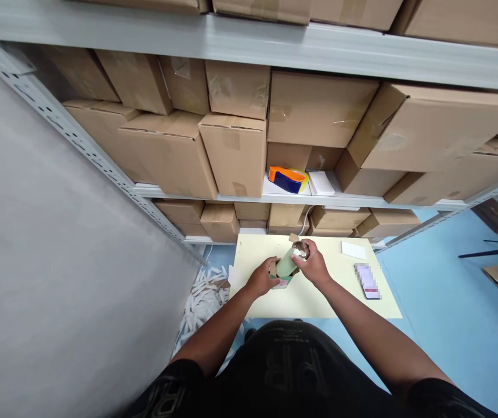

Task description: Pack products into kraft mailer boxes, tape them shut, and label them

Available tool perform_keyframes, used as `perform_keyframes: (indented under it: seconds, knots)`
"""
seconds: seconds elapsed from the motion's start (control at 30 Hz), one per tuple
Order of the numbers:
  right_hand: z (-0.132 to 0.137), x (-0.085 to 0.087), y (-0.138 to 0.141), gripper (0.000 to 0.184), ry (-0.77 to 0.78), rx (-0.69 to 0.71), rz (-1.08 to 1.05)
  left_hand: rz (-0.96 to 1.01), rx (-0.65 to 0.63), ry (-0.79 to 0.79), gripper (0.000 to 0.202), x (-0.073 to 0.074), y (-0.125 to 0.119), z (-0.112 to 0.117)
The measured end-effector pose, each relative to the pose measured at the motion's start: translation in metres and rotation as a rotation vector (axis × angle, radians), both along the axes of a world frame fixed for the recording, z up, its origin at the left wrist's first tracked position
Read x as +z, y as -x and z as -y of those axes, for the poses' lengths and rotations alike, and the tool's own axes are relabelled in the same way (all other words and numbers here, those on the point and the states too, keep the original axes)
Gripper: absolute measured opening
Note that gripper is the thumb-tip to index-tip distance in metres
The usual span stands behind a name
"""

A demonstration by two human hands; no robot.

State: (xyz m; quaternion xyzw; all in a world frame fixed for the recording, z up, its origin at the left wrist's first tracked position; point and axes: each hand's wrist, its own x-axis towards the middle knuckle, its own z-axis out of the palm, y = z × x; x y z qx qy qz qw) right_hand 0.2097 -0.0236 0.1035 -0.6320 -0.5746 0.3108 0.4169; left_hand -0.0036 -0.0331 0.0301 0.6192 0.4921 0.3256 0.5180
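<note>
A pale green bottle (285,266) with a shiny silvery end leans at a slant, its lower part inside a small open box (282,283). My left hand (261,280) is closed around that box from the left. At the bottle's upper, silvery end, my right hand (314,265) grips it with thumb and fingers. Whether the silvery part is a lid or a base I cannot tell. Both hands are over the cream-coloured table (314,303).
A phone (367,281) and a white card or small box (353,250) lie on the table's right side. Shelves hold many cardboard boxes (234,154) and an orange-and-blue tape dispenser (288,180). White wrappings (203,305) are piled on the floor beside the left wall.
</note>
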Motion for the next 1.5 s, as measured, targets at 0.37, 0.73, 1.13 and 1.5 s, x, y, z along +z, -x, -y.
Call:
perform_keyframes:
  seconds: [0.37,0.73,1.13,1.5]
  knots:
    - [0.015,-0.052,0.018,0.041,-0.045,0.274,0.638,-0.030,0.028,-0.061,0.077,-0.018,-0.006,0.003]
    - [0.012,-0.077,-0.008,0.089,0.223,0.339,0.327,-0.057,-0.015,-0.226,0.076,-0.031,0.000,0.008]
    - [0.067,-0.090,-0.019,0.056,0.119,0.252,0.068,-0.257,-0.116,-0.544,0.040,-0.010,-0.015,0.031]
    - [0.071,-0.085,-0.008,0.066,-0.017,0.442,0.537,-0.090,0.223,0.021,0.027,-0.008,-0.007,0.000]
